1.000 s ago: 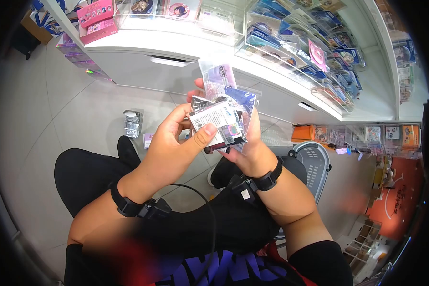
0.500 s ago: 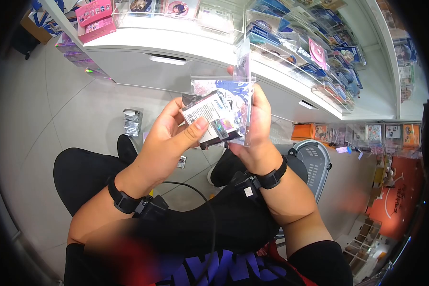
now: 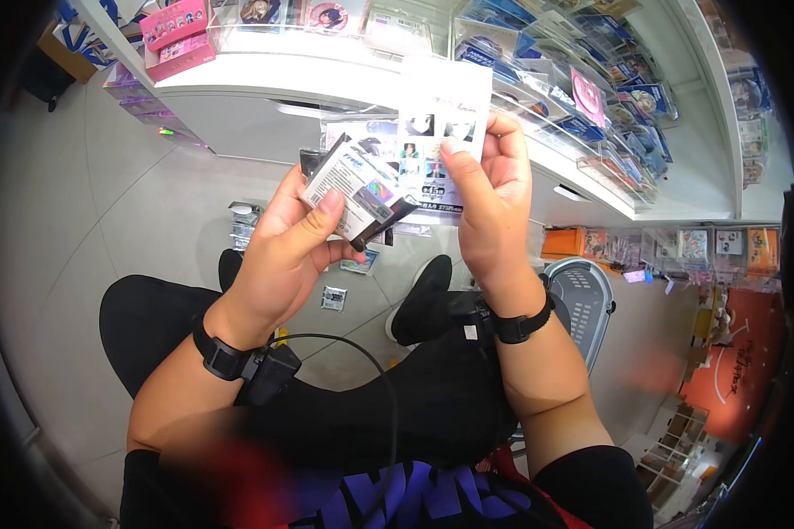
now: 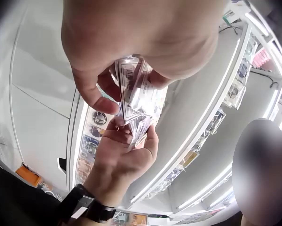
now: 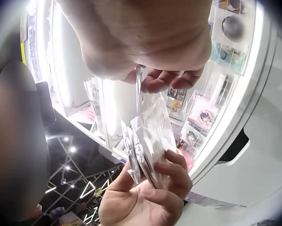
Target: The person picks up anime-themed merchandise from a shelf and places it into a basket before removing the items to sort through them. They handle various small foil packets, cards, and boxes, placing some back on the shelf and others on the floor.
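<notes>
In the head view my left hand grips a stack of flat foil packets, thumb over the top one, which has a white label, a barcode and a shiny sticker. A clear sleeve with printed card sticks out behind the stack. My right hand pinches a white printed packet with small character pictures, its thumb on the front. This packet overlaps the stack's right side. In the right wrist view, the left hand holds several silvery packets edge-on, below the right hand's fingers.
A white shelf unit with drawers stands ahead, bearing clear bins of packaged goods and a pink box. Silver packets and a small packet lie on the floor. A grey stool is at right.
My right hand has come out from behind the stack to the right and now pinches the white printed packet in front. My left hand has shifted left with the stack.
</notes>
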`<state>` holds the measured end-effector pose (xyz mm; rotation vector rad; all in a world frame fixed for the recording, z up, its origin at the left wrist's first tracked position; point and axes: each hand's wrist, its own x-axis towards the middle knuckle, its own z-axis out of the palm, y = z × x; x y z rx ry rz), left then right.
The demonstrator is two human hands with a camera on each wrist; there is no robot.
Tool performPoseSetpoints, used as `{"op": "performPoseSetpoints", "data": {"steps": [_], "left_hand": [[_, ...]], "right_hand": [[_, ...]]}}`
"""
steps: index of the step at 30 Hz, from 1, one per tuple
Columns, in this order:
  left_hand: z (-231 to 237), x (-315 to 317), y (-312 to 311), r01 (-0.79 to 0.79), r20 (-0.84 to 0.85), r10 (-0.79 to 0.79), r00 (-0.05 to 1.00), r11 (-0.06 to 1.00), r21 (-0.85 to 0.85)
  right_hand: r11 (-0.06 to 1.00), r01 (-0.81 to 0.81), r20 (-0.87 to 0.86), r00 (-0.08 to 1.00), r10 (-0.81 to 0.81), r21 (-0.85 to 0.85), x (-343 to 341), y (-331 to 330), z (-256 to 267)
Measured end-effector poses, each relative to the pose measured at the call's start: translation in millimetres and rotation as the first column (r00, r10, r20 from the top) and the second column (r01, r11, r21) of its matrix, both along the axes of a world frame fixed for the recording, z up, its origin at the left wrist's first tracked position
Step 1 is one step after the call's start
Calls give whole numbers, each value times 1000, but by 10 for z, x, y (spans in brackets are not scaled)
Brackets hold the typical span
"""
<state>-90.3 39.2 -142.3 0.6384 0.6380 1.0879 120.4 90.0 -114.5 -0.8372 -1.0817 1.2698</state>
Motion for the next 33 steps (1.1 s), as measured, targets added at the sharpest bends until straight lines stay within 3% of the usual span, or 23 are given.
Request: {"op": "performPoseSetpoints", "data": {"steps": [6, 8, 12, 13, 16, 17, 20, 22, 23, 26, 33], "left_hand": [[43, 82, -35, -10, -100, 19, 995, 996, 90], [14, 128, -43, -49, -95, 63, 993, 989, 141], [27, 86, -32, -5, -207, 46, 977, 981, 194], [10, 76, -11, -4, -215, 46, 976, 981, 195], [131, 130, -2, -107, -204, 156, 966, 967, 233], [140, 83, 18, -63, -223, 114, 968, 973, 222], [120, 81, 59, -108, -244, 165, 956, 967, 232], [122, 96, 82, -154, -237, 208, 949, 961, 228], [91, 49, 98, -109, -237, 150, 960, 978, 178], [55, 53, 118, -112, -247, 183, 951, 955, 276], [73, 73, 112, -126, -148, 164, 975, 964, 236]], "right_hand": [[990, -142, 128, 981, 144, -25, -56, -76, -149], [973, -196, -64, 980, 190, -118, -108, -95, -150], [916, -243, -119, 969, 216, -318, -153, -160, 15], [911, -287, -60, 957, 282, -297, -115, -133, -61], [858, -419, -160, 908, 388, -297, -99, -171, 13], [858, -434, -141, 901, 410, -274, -112, -173, 16], [843, -466, -109, 884, 454, -270, -61, -138, 33], [857, -462, 45, 874, 484, -230, -37, -105, 70], [834, -482, -11, 867, 498, -270, -5, -84, 55], [835, -450, 114, 856, 505, -317, 10, -44, 89], [835, -448, 85, 864, 497, -320, 49, -35, 112]]}}
